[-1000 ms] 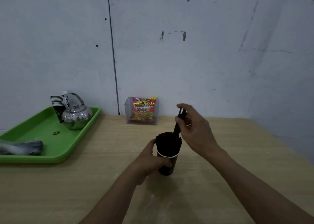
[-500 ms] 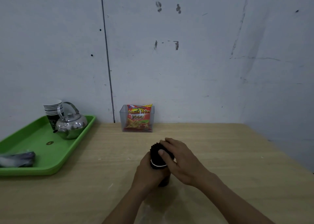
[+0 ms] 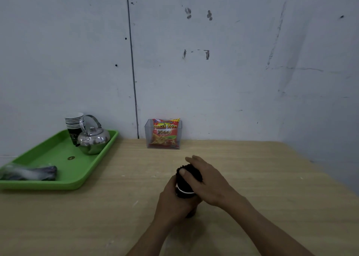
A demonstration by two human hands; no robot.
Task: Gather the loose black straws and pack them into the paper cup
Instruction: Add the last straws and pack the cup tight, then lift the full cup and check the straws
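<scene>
A black paper cup [image 3: 184,194] with a white rim stands upright on the wooden table [image 3: 272,178] in front of me. A tight bundle of black straws [image 3: 187,180] fills it and sticks out above the rim. My left hand [image 3: 172,201] is wrapped around the cup's side and hides most of its body. My right hand [image 3: 206,180] lies over the top of the straws, thumb against their near side and fingers over the far side. I see no loose straws on the table.
A green tray [image 3: 58,180] at the left carries a steel kettle [image 3: 93,141], a stack of paper cups [image 3: 74,123] and a clear plastic bag [image 3: 27,173]. A clear box with a red snack packet [image 3: 164,134] stands against the wall.
One second ago my right hand held straws above the cup; now it rests flat on the bundle's top. My left hand has stayed on the cup. The camera has tilted slightly.
</scene>
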